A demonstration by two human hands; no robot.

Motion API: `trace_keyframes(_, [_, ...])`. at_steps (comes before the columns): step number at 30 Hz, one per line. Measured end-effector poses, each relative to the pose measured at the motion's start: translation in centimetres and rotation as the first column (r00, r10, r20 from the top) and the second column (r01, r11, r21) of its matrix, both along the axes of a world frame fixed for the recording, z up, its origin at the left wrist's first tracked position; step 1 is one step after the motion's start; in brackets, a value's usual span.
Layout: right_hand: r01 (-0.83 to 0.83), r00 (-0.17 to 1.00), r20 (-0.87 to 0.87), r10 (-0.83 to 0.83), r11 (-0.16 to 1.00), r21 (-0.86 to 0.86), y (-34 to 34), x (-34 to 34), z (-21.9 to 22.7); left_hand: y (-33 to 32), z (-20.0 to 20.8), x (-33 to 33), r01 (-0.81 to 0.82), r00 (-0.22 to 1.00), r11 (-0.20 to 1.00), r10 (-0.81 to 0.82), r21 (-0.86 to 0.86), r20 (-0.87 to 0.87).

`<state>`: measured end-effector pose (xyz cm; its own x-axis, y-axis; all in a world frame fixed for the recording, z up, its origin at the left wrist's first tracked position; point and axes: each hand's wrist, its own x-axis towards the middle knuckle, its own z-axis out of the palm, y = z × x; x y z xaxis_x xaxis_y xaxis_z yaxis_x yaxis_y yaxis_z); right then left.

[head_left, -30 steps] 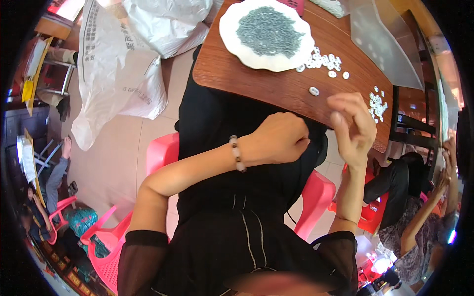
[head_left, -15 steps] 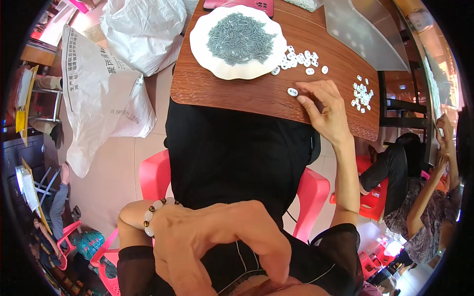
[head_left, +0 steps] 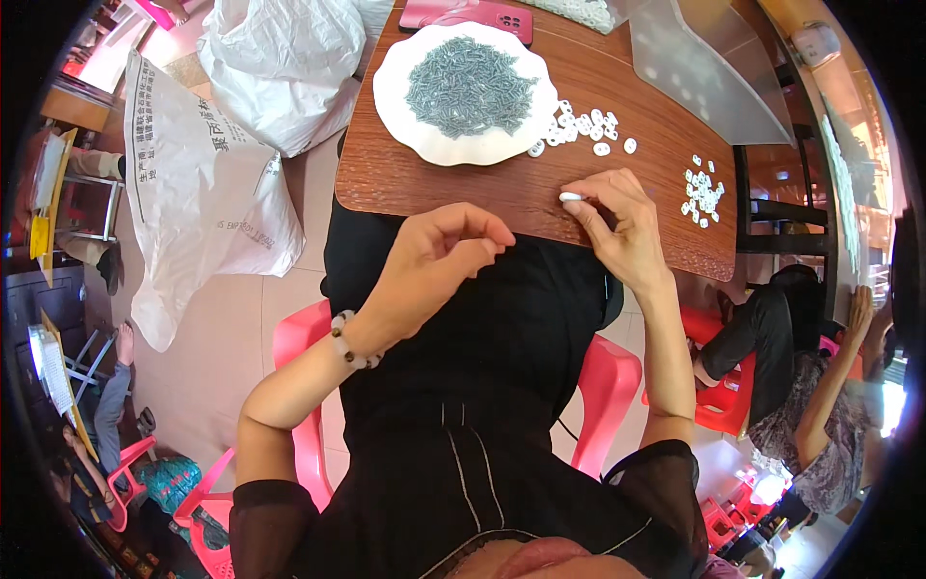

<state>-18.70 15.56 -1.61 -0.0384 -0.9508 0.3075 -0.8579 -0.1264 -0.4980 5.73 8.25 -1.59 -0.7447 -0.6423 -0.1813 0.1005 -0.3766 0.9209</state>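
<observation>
Fingers of the right hand (head_left: 625,224) pinch one small, white, oval, plastic-looking piece (head_left: 570,197) above the brown wood-grained table (head_left: 511,185), the left hand's (head_left: 420,272) curl thumbward, any hold unclear, and many slender grey rods (head_left: 470,87) on the white scalloped plate (head_left: 473,152) and loose white pieces (head_left: 585,124) beside it lie unheld.

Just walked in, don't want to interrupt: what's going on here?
A seated person's right hand pinches one small white piece at the wooden table. The left hand hovers near the table's near edge, thumb and fingers close together; I can't tell whether it holds anything. A white scalloped plate holds grey rods, with more white pieces beside it and smaller ones farther right.
</observation>
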Motion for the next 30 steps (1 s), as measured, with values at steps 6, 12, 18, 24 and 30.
trace_keyframes(6, [-0.043, 0.958, 0.282, 0.057, 0.997, -0.057, 0.3, 2.2, 1.3, -1.0, -0.4, -2.2, 0.095, 0.995, 0.993, -0.097, 0.064, 0.038])
trace_keyframes(12, [-0.131, 0.893, 0.425, 0.150, 0.989, -0.072, 0.3, 3.0, 1.2, -1.4, -0.9, -3.2, 0.174, 0.984, 0.952, -0.161, 0.250, -0.074])
trace_keyframes(18, [-0.075, 0.841, 0.534, 0.088, 0.996, -0.046, 0.3, 4.0, 1.5, -1.5, -1.3, -2.9, 0.150, 0.988, 0.937, -0.128, 0.316, -0.088])
trace_keyframes(24, [-0.119, 0.920, 0.358, 0.157, 0.985, -0.128, 0.2, 3.8, 1.4, -1.4, -1.4, -2.7, 0.119, 0.990, 0.911, -0.077, 0.394, -0.121])
trace_keyframes(30, [-0.123, 0.939, 0.310, 0.147, 0.988, -0.096, -0.2, 5.2, 1.5, -1.2, -2.0, -2.2, 0.082, 0.989, 0.905, -0.023, 0.418, -0.144])
